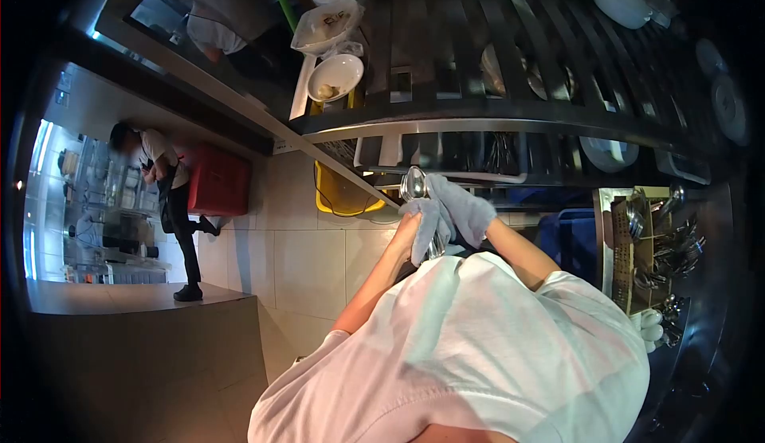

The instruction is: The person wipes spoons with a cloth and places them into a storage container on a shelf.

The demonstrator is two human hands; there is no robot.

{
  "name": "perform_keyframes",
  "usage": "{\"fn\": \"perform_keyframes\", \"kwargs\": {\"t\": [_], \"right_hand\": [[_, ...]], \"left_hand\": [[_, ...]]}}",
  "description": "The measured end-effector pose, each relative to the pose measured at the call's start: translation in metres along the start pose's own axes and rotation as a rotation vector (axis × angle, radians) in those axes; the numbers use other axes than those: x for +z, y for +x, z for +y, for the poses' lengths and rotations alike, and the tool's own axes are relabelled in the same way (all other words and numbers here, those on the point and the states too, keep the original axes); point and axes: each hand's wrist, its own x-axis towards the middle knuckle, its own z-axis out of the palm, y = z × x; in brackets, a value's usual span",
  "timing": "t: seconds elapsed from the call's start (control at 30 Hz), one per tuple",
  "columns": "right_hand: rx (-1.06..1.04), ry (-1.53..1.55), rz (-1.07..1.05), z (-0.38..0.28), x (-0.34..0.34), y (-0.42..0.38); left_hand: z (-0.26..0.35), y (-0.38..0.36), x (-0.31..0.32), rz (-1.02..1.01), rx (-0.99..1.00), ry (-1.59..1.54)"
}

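Close in front of my body, a grey-blue cloth [462,209] is wrapped around a bundle of shiny metal spoons [413,185]. The spoon bowls stick out at the top, and the handles show below near my shirt. My left hand [411,223] is closed around the spoons through the cloth, its fingers mostly covered. On the other side, my right hand [491,229] grips the cloth against the bundle, also largely hidden by the fabric.
A slatted metal shelf [446,124] ahead holds white bowls [335,77]. Below are a cutlery tray [518,177] and a yellow bin [339,192]. At right, a caddy [629,260] holds cutlery. A person [171,180] stands at left by a red container [219,178].
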Motion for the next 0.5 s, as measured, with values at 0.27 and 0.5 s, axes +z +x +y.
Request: {"fn": "perform_keyframes", "kwargs": {"t": [0.27, 0.5], "right_hand": [[0.417, 0.592, -0.175, -0.037, -0.007, 0.016], [-0.296, -0.137, -0.045, 0.013, 0.005, 0.016]], "left_hand": [[0.022, -0.008, -0.001, -0.147, -0.064, -0.089], [0.035, -0.017, 0.014, -0.039, 0.033, 0.095]]}}
